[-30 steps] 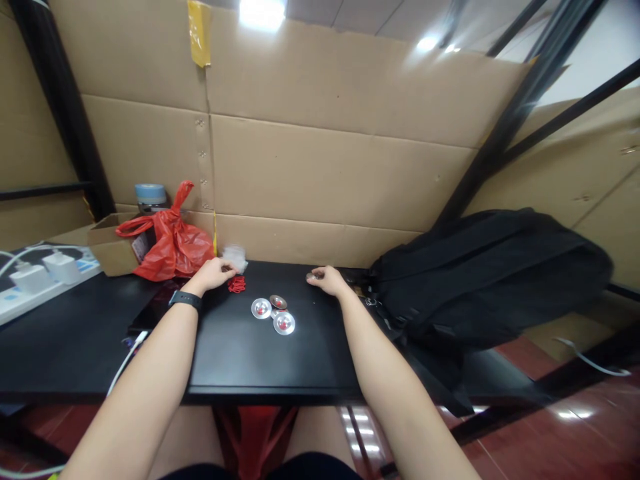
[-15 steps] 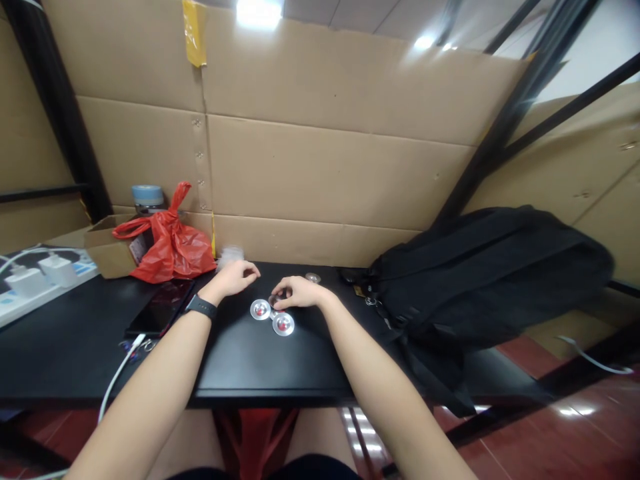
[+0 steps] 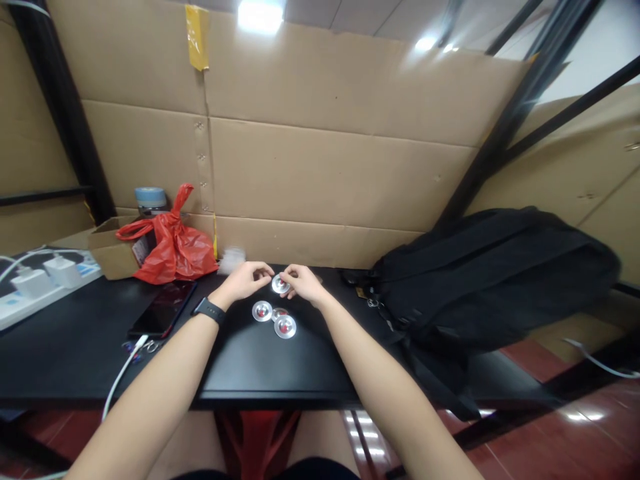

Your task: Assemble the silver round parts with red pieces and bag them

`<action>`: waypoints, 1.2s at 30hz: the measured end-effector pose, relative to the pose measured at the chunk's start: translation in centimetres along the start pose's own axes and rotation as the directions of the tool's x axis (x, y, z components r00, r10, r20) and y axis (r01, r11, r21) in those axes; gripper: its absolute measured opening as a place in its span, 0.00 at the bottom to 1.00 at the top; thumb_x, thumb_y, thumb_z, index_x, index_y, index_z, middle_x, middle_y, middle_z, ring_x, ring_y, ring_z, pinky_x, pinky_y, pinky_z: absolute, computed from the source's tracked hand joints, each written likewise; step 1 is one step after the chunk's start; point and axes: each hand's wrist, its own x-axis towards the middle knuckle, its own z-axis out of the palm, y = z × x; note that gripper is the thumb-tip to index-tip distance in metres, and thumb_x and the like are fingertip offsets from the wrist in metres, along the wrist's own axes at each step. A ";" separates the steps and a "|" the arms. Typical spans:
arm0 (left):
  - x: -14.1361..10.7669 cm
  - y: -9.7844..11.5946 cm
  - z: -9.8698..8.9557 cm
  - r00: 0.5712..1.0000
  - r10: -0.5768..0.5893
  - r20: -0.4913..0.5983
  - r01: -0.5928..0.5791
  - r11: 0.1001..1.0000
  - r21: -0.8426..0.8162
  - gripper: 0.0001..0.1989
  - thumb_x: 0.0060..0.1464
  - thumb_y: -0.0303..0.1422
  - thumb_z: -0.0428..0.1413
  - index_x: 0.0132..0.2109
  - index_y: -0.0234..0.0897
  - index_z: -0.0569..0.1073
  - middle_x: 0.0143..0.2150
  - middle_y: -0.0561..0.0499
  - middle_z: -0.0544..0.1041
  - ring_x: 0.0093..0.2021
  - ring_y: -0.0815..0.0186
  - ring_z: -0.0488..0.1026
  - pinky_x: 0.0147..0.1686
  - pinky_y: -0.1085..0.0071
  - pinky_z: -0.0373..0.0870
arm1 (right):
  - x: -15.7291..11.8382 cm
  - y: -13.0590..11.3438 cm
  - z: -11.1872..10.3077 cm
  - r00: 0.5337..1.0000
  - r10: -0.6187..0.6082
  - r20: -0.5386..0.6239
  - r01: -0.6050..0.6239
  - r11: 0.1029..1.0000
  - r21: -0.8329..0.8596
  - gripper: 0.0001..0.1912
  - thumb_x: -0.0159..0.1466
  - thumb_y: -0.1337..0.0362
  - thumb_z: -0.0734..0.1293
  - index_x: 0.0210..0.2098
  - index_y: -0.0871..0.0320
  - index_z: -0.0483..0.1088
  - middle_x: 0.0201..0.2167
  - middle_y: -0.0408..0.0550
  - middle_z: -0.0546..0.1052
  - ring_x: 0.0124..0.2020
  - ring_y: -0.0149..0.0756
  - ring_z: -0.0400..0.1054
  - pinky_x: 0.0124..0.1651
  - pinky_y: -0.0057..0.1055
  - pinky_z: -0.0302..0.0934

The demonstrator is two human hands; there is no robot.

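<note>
My right hand (image 3: 303,283) pinches a small silver disc (image 3: 281,284) with a red centre, held just above the black table (image 3: 270,373). Close to the disc's left side is my left hand (image 3: 249,280), its fingers curved and apart, with a dark watch on the wrist. Below the hands lie a left silver disc (image 3: 262,311) and a front silver disc (image 3: 285,327). Another disc, partly covered by the front one, shows between them. All have red in the middle.
A black backpack (image 3: 495,280) fills the right side. On the left are a phone (image 3: 163,309), a red plastic bag (image 3: 175,250), a cardboard box (image 3: 113,257), a white power strip (image 3: 45,293) and a cable. Cardboard panels (image 3: 320,173) stand behind.
My right hand has lifted a disc up and away from the others on the table. My left hand has moved right, close to that disc.
</note>
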 end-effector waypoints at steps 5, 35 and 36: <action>0.1 0.6 1.3 1.000 0.011 -0.024 -0.012 1.000 -0.017 0.09 0.56 0.34 0.59 0.40 0.34 0.79 0.36 0.48 0.82 0.35 0.65 0.77 0.36 0.72 0.71 | -0.6 -1.0 1.8 0.999 0.035 0.025 -0.042 0.946 0.320 0.18 0.64 0.52 0.70 0.31 0.57 0.61 0.25 0.44 0.77 0.26 0.37 0.78 0.25 0.27 0.71; -2.1 -7.5 -4.6 0.968 -0.247 0.042 0.233 0.949 0.211 0.15 0.52 0.44 0.58 0.37 0.39 0.83 0.38 0.49 0.84 0.40 0.58 0.80 0.44 0.69 0.72 | 1.5 5.3 -9.5 0.941 -0.159 -0.300 -0.080 0.754 -0.652 0.13 0.52 0.57 0.76 0.32 0.59 0.76 0.33 0.51 0.81 0.36 0.39 0.74 0.41 0.32 0.64; -2.0 -7.5 -4.5 0.968 -0.250 0.037 0.237 0.948 0.213 0.16 0.53 0.44 0.57 0.37 0.39 0.83 0.38 0.49 0.84 0.40 0.58 0.80 0.43 0.69 0.72 | 1.6 5.6 -9.5 0.944 -0.150 -0.293 -0.083 0.754 -0.652 0.13 0.52 0.57 0.76 0.33 0.59 0.76 0.33 0.51 0.81 0.37 0.39 0.75 0.41 0.32 0.64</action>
